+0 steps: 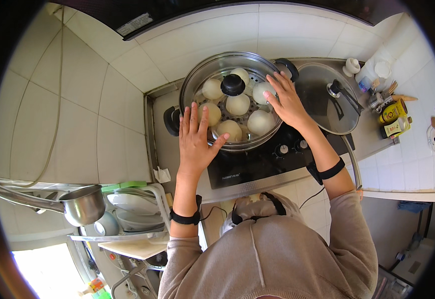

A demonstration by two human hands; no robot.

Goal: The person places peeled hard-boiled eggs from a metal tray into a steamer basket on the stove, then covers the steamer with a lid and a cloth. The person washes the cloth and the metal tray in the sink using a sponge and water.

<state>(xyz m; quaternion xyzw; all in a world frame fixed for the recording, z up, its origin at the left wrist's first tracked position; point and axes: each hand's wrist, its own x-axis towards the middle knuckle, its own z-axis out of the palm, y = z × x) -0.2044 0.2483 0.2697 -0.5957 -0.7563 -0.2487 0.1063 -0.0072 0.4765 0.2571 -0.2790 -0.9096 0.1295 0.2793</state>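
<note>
A metal steamer pot with black side handles stands on the black gas stove (221, 172). Its clear glass lid (253, 67) has a black knob (233, 85), and several round white buns (238, 104) show through the glass on a perforated steamer tray. My left hand (198, 142) lies with spread fingers at the lid's lower left edge. My right hand (286, 101) is at the lid's right edge, fingers apart, below the right handle. Neither hand grips anything; whether the palms press on the lid cannot be told.
Right of the pot sits a lidded frying pan (322, 101) with its long handle towards me. Seasoning bottles (393, 112) and a white mortar (351, 67) stand at the far right. At lower left are a metal saucepan (84, 205) and a dish rack with plates (135, 203). A dark hood overhangs the wall.
</note>
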